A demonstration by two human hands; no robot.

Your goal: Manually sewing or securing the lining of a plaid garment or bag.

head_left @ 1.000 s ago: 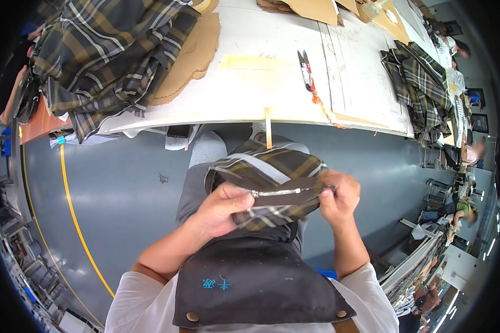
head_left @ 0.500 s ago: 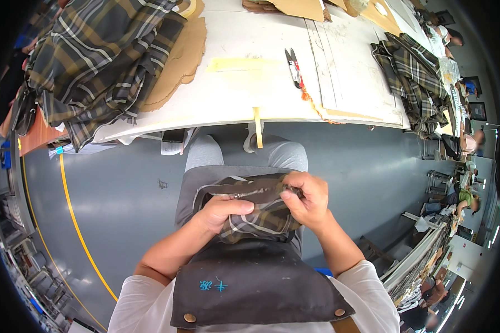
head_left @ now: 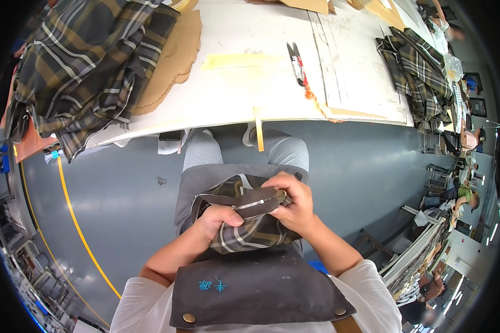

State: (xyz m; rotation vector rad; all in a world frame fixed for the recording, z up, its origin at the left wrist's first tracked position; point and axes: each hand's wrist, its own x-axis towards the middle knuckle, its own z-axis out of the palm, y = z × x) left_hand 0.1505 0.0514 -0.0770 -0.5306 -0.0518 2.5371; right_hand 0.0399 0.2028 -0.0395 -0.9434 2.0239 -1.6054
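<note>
Over the person's lap (head_left: pixel 197 176), a plaid pouch (head_left: pixel 251 237) is held, long axis left to right; its metal zipper (head_left: pixel 252 205) slants upward to the right hand (head_left: pixel 294 202), pinching 1 end; the left hand (head_left: pixel 216 221) pinches near the zipper's left end.

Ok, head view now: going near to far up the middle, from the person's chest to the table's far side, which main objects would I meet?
Apron bib → zipped plaid piece → yellow strip at the table edge → snips → cardboard at the top.
</note>
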